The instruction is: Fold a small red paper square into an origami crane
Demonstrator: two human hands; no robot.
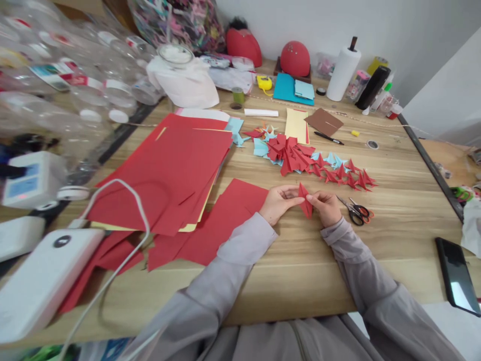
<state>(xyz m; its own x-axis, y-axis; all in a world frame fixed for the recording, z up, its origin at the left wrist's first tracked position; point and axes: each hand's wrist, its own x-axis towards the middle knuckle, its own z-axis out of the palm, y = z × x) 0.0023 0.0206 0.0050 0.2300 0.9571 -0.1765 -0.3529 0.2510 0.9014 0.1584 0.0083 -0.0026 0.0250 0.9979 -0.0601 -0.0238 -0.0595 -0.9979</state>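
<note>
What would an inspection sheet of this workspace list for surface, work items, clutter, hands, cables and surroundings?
Surface: wood-grain table, its near part bare.
Work items: red folded piece in hand; red and blue folded pieces beyond; red sheets at left.
Clutter: scissors, phone, yellow tape measure.
Hands: left hand and right hand both pinch the red folded piece.
Cables: white cable, looped at left.
Surroundings: plastic bottles at left, white wall behind.

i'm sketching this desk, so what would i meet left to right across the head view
White rectangular plastic device, large red paper sheets, left hand, red pointed folded paper, right hand, black and orange scissors, glossy black rectangular phone.
</note>
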